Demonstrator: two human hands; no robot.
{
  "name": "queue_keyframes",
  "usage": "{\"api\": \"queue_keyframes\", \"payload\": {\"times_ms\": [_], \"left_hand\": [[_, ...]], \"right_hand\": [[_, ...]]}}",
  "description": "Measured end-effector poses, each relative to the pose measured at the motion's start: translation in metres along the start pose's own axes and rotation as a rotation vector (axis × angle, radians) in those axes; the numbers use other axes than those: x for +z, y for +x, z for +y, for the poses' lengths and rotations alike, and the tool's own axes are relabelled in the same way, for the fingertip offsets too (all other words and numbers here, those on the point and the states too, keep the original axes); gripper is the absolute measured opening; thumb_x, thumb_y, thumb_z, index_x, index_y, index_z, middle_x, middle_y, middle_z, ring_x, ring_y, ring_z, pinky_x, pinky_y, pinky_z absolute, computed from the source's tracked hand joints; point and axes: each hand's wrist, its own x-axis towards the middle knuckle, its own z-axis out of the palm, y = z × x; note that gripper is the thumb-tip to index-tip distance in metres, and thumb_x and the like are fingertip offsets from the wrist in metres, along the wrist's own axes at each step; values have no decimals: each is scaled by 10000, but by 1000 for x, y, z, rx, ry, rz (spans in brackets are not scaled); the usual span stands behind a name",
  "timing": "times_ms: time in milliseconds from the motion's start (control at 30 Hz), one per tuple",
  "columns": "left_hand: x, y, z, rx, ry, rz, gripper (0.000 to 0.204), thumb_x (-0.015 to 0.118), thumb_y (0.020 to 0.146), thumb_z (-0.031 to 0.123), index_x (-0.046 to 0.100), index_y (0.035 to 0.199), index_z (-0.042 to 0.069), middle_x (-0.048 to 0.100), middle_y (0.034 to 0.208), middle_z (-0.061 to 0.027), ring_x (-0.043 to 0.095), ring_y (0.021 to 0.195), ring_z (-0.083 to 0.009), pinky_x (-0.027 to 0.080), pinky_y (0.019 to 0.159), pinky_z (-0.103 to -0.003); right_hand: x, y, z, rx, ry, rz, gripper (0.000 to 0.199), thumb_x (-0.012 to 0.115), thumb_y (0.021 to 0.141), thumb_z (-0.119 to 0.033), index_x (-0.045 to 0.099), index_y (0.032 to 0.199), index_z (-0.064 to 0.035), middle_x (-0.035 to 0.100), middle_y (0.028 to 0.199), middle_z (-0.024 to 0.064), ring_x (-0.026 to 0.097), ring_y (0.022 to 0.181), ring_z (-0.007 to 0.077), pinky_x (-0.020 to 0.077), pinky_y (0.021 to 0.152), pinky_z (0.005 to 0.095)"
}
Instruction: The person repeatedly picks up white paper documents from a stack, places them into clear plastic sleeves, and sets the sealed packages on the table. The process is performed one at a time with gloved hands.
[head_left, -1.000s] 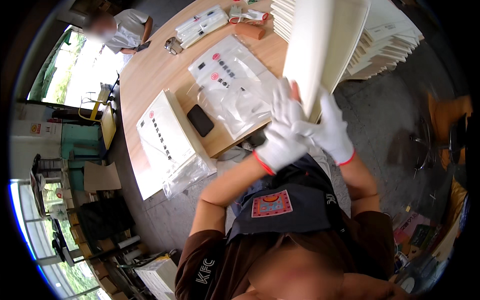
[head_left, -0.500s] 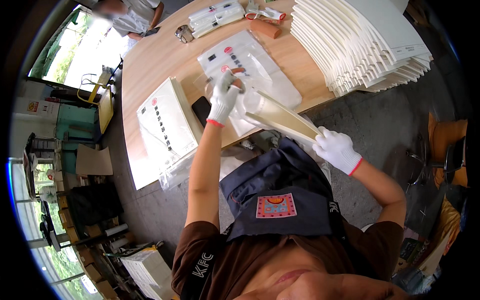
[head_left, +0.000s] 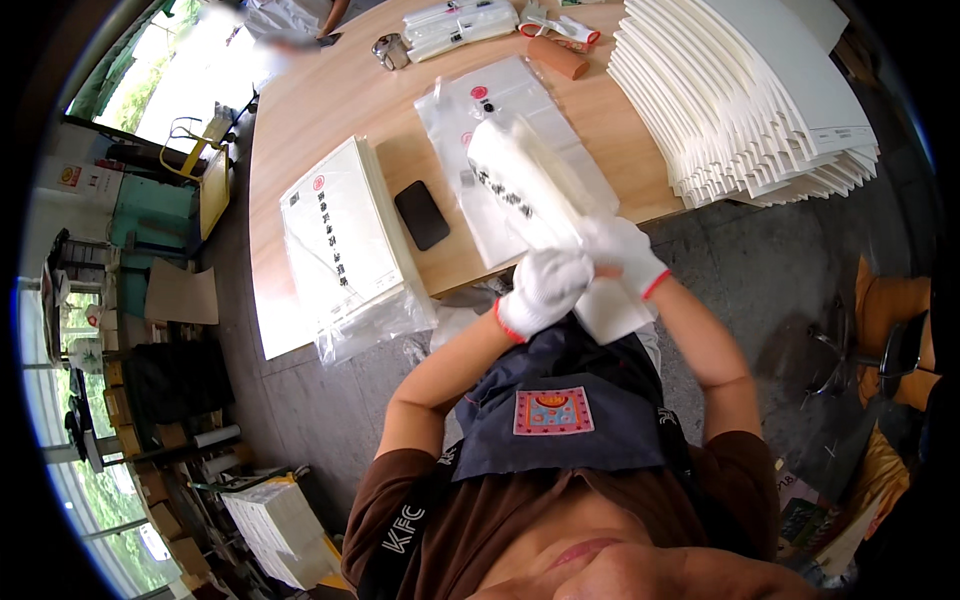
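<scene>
A cream cardboard file box (head_left: pixel 608 312) is partly inside a clear plastic bag (head_left: pixel 515 180) with dark print, tilted over the table's near edge. My left hand (head_left: pixel 548 290), in a white knitted glove with a red cuff, is closed on the bag's near end. Beside it my gloved right hand (head_left: pixel 622 258), smeared by motion, is closed around the box; its fingers are partly hidden. Under the bagged box lies a pile of flat plastic bags (head_left: pixel 560 120) with red and black print.
Left on the wooden table (head_left: pixel 300 120) are a stack of bagged file boxes (head_left: pixel 335 230) and a black phone (head_left: pixel 422 215). A tall stack of cream boxes (head_left: pixel 740 100) stands right. Farther back are a metal cup (head_left: pixel 390 52), an orange roll (head_left: pixel 557 58), gloves (head_left: pixel 565 28) and a person's arm (head_left: pixel 338 12).
The file box has gone from open air into a plastic bag. My left hand has come down and right from the bag pile, and my right hand has moved left and up beside it.
</scene>
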Motion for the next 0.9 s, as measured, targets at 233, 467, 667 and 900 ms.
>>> {"api": "queue_keyframes", "payload": {"times_ms": [233, 467, 667, 900], "left_hand": [[23, 19, 0, -144, -81, -14, 197, 578, 670, -42, 604, 820, 83, 638, 770, -88, 652, 682, -239, 523, 585, -339], [22, -70, 6, -219, -9, 53, 209, 628, 651, -39, 599, 815, 87, 662, 825, -63, 599, 658, -250, 479, 591, -352], [-3, -177, -36, -533, 630, 182, 189, 686, 680, -2, 532, 762, 69, 547, 730, -77, 551, 604, -259, 437, 530, -370], [10, -231, 68, -960, -16, 604, 212, 709, 733, 26, 507, 755, 87, 495, 647, 26, 443, 567, -62, 404, 527, -233]], "right_hand": [[92, 13, 19, -371, 270, 600, 413, 604, 833, -220, 539, 1213, -71, 560, 1214, 115, 540, 1098, 307, 402, 1011, 392], [86, -59, 18, -143, -396, 1045, 365, 643, 771, -279, 584, 1089, -111, 609, 1054, 126, 600, 971, 318, 481, 861, 436], [104, -56, 44, -40, -385, 593, 272, 504, 904, -314, 574, 775, -85, 624, 600, 105, 614, 503, 290, 469, 473, 445], [116, -138, 25, -209, -530, 204, 227, 548, 821, -268, 566, 672, -98, 573, 527, 93, 573, 429, 239, 429, 408, 413]]}}
